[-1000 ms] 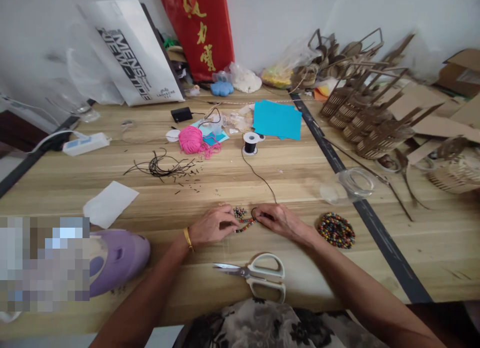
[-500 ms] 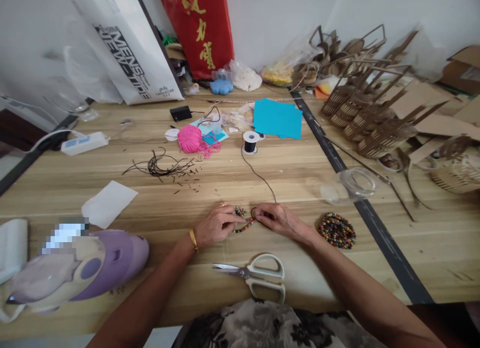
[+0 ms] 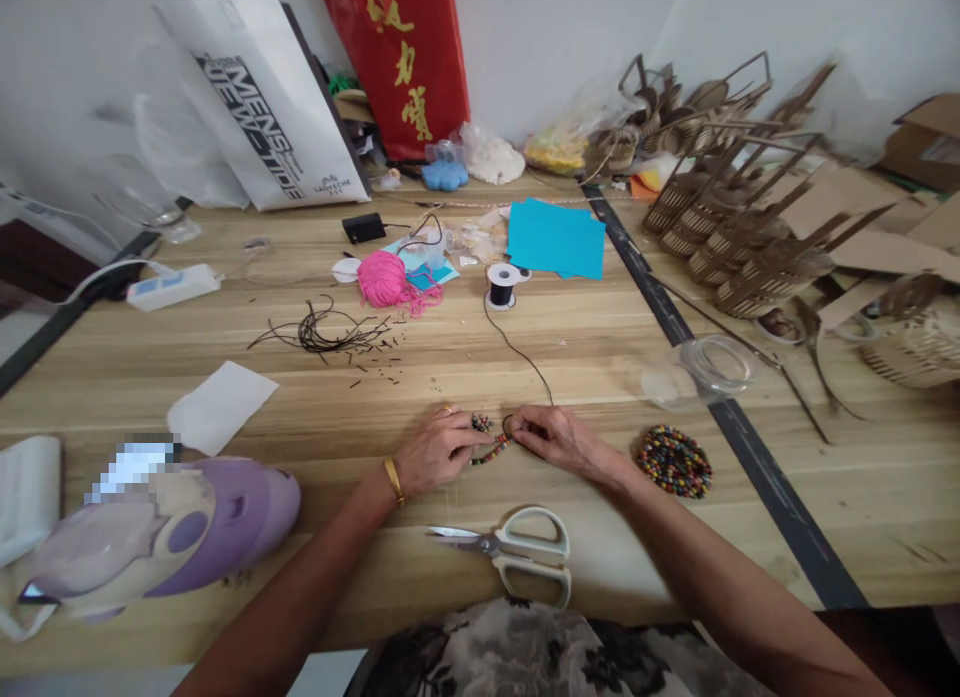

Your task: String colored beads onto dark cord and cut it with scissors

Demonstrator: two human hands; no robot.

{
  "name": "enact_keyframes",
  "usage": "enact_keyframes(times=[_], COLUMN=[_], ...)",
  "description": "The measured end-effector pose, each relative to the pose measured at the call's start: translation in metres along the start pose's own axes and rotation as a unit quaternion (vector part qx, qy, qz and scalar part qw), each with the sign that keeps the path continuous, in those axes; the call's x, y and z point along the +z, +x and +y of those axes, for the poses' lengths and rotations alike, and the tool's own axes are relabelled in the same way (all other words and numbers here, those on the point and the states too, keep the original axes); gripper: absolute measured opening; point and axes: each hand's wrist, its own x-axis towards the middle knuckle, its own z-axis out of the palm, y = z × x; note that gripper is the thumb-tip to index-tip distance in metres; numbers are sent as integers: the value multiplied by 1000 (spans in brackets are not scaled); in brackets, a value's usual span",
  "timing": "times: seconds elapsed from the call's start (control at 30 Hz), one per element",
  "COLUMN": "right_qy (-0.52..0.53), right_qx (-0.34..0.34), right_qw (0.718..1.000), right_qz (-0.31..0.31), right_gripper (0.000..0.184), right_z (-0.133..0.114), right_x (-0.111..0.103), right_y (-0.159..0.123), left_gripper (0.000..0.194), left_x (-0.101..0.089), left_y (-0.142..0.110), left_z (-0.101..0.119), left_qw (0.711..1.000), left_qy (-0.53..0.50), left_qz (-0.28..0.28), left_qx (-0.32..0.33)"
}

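Observation:
Both hands rest on the wooden table [image 3: 585, 357] near its front edge. My left hand [image 3: 437, 449], with a gold bangle at the wrist, pinches one end of a short strand of coloured beads [image 3: 491, 450]. My right hand [image 3: 556, 439] pinches the black thread [image 3: 525, 359] at the strand's other end. That thread runs back across the table to a spool [image 3: 501, 286]. A few loose beads [image 3: 481, 422] lie just beyond the fingertips, and a flat pile of coloured beads [image 3: 674, 461] lies right of my right hand.
White-handled scissors [image 3: 517, 553] lie just in front of my hands. A purple and cream appliance [image 3: 157, 537] sits at the left, white paper [image 3: 219, 407] behind it, black thread scraps [image 3: 324, 334], pink yarn [image 3: 382, 279], blue paper [image 3: 555, 239], a clear lid [image 3: 712, 365] and wooden baskets [image 3: 742, 237] farther back.
My left hand has shifted slightly right toward the beads, its wrist turning; the right hand stays in place. The view moved a little.

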Motion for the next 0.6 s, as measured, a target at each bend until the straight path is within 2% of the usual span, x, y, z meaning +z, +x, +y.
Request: enact_keyframes(times=[0.6], right_qy=[-7], right_qx=[7], right_qw=[1000], right_qz=[-4], right_gripper=[13], right_z=[-2], right_x=[-1], right_y=[0], left_gripper=[30], left_x=[1], left_y=[1], left_z=[0], left_qw=[999], left_qy=[41], left_qz=[-9], left_qx=[7])
